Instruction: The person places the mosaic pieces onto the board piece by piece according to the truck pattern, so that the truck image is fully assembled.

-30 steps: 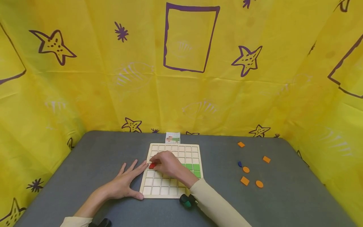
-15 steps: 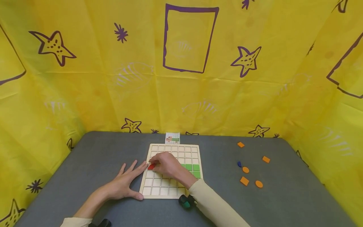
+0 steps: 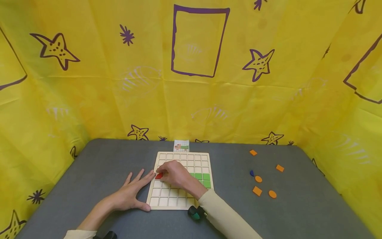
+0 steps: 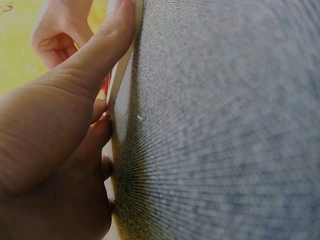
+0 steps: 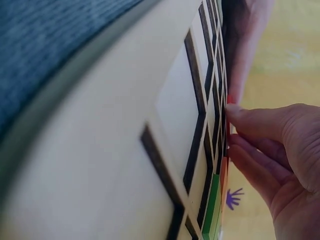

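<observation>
On the wooden grid board (image 3: 163,201), my right hand (image 3: 176,175) pinches a small red piece (image 3: 158,176) at a cell by the left edge. The right wrist view has the thumb and fingers of that hand (image 5: 285,135) low over the grid, with a red edge at the thumb tip. My left hand (image 3: 128,196) lies with fingers spread on the board's left side, fingertips at its rim and thumb at the near left corner. Several green tiles (image 3: 206,177) sit in cells on the right. The right hand and forearm hide the middle of the grid.
A small printed pattern card (image 3: 181,145) lies just behind the board. To the right on the grey table (image 3: 238,215) are several loose orange pieces (image 3: 257,191), square and round, and a blue half-round piece (image 3: 252,173). A yellow cloth (image 3: 191,106) hangs behind.
My right hand has shifted very slightly left with the red piece, which has turned a little and lies flatter in the edge cell. The left hand has stayed in place.
</observation>
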Demonstrator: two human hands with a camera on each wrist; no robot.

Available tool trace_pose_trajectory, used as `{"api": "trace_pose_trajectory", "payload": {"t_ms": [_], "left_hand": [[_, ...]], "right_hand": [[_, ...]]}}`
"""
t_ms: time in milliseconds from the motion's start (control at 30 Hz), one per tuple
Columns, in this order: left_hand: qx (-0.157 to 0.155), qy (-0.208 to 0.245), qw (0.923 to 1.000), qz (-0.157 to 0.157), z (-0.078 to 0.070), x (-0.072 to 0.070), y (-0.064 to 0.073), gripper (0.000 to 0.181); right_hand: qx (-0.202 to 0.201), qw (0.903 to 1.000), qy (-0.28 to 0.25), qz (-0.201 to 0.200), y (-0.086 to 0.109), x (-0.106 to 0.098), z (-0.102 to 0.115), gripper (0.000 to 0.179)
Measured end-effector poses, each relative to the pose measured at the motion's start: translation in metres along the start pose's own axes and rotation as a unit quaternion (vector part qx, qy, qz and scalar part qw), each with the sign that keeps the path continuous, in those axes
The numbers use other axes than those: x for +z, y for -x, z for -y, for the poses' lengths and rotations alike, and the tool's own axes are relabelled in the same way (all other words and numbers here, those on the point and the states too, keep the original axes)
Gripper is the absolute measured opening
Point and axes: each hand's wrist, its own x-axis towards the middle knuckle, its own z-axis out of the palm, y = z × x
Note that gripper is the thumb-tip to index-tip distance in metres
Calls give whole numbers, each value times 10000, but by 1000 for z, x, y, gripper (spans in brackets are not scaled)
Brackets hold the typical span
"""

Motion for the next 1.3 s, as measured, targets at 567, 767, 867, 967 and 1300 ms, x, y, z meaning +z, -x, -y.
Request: {"api": "trace_pose_trajectory", "payload": {"t_ms": [567,767,867,967,1300], "left_hand": [[30,-9,10000,-31,1,0,2,112],[19,36,10000,-9,1,0,1,112],[33,37,10000,-8,1,1,1,112],[52,31,10000,-5,1,1,1,112],[-8,1,10000,24,1,0,0,113]], "right_hand": [[121,9993,-330,-148,16,-18,-3,25],[250,9980,-549,-171,26,-31,-7,25],[327,9972,-660,-140,31,-37,-10,27],[366,9969,-675,-196,38,-42,-15,28],[414,9946,-868,-383,65,-56,-39,27]]}}
